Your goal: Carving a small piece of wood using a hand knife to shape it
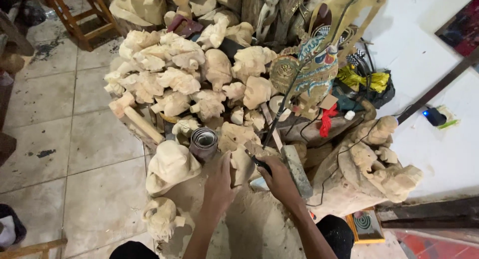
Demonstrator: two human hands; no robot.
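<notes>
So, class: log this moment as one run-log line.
left hand: steadies pale wood carving | right hand: holds dark-handled tool at carving | surroundings: unfinished carvings pile, sandpaper roll

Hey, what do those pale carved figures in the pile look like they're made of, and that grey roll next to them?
The pale carved figures look like raw, unpainted wood: matte cream surfaces, and pale sawdust under the hands. The piece in the left hand matches them. The grey roll seems to be coiled sheet, possibly sandpaper; the picture leaves that open.
</notes>
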